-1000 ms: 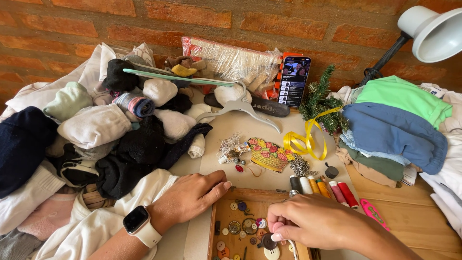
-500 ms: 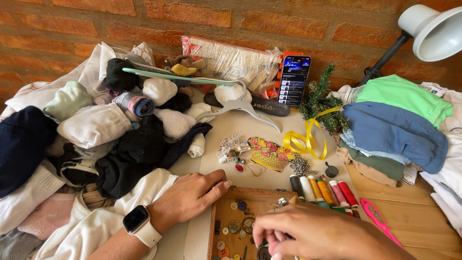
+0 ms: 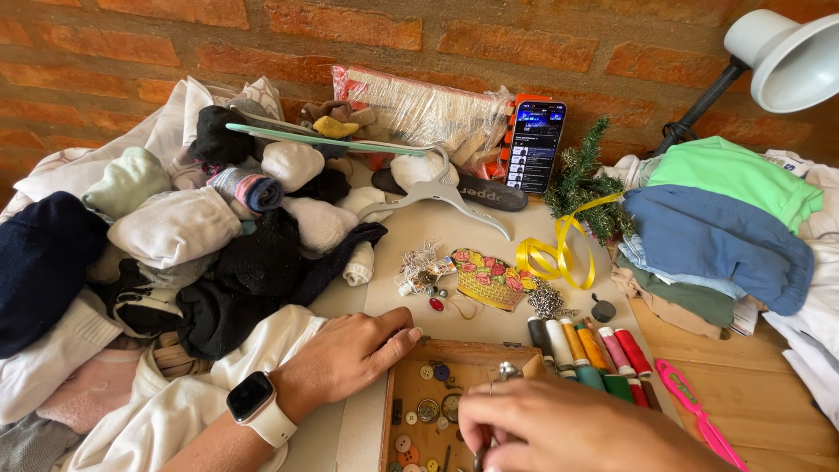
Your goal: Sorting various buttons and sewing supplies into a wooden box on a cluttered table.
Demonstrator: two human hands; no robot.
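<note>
- Wooden button box (image 3: 411, 385): shallow open tray at the near edge of the tabletop (image 3: 769, 393), holding loose buttons of mixed colours and sizes; the landmark for every entry below.
- Left hand (image 3: 350, 354): lies flat just left of the box, fingertips touching its far-left corner; grip released, holding nothing. A smartwatch (image 3: 253, 400) with a white band sits on the wrist.
- Right hand (image 3: 559, 428): curled over the right half of the box, fingers bent down into it beside a small metal piece (image 3: 507, 371); whether the grip pinches anything cannot be told.
- Thread spools (image 3: 590, 345): a row in black, white, orange, green, pink and red, touching the box's far-right corner.
- Pink tool (image 3: 695, 411): right of the box, beyond the spools.
- Flower-basket ornament (image 3: 489, 278): just beyond the box, with a yellow ribbon (image 3: 555, 253) at its right.
- Heap of socks and clothes (image 3: 175, 236): beyond and left of the box.
- Folded garments (image 3: 717, 227): beyond and right.
- Phone (image 3: 535, 147): upright against the brick wall, far beyond the box.
</note>
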